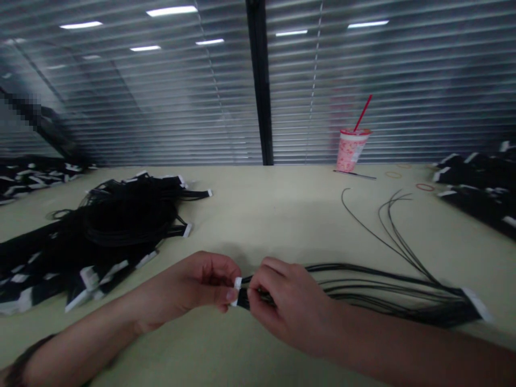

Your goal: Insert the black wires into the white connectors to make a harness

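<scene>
My left hand point(197, 285) pinches a small white connector point(237, 291) at the end of a black wire harness point(382, 287). My right hand point(288, 306) grips the black wires right behind that connector, and its fingers hide part of the bundle. The wires fan out to the right toward a second white connector point(478, 304). Several thin loose black wires point(389, 231) lie on the table beyond my right hand. A large heap of similar black harnesses with white ends point(129, 215) lies to the left of my left hand.
More bundled harnesses point(475, 185) lie at the right edge of the pale green table point(266, 226), and others point(34, 180) at the far left. A pink patterned cup with a red straw point(350, 150), a thin pen-like tool point(355, 174) and rubber bands point(425, 187) sit at the back, before window blinds point(161, 97).
</scene>
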Motion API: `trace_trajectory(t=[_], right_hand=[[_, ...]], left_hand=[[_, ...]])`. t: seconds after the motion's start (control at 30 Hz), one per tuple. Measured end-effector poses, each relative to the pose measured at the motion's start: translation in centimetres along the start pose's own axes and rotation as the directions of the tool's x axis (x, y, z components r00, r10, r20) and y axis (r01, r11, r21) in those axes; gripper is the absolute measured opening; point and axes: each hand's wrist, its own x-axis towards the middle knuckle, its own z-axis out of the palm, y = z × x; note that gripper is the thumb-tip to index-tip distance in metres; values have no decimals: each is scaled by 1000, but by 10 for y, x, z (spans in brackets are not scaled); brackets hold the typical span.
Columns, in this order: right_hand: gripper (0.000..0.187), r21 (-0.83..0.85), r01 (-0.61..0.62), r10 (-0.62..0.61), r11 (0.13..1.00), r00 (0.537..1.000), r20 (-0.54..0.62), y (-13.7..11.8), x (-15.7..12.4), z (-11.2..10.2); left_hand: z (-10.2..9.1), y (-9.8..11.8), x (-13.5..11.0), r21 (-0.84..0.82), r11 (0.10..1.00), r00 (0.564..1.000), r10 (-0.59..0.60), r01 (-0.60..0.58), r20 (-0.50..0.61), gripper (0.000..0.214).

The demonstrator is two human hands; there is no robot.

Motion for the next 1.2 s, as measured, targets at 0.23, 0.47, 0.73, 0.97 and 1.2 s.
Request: trace_trajectory(t=[0.23, 0.47, 0.73, 0.97, 1.2], right_hand=[[17, 5, -4, 3, 1000, 1000, 22, 1, 2, -1], [16, -95, 49, -47, 994, 999, 20, 2, -2, -4], [18, -89, 79, -76, 993, 996, 40, 1, 0, -4], [19, -41, 85, -85, 996, 996, 19, 1, 0, -3], [18, -74, 105, -105, 992, 994, 3, 1, 3, -2]], left_hand=[[1, -1, 2, 1, 999, 999, 37, -37, -8, 10], [1, 2, 1, -23, 995, 995, 101, -101, -3, 6], [2, -3, 3, 4, 997, 996, 82, -82, -18, 8], [7, -4, 3, -34, 996, 995, 77, -80, -68, 11], [7, -5, 6, -11, 993, 990, 116, -117, -76, 11]])
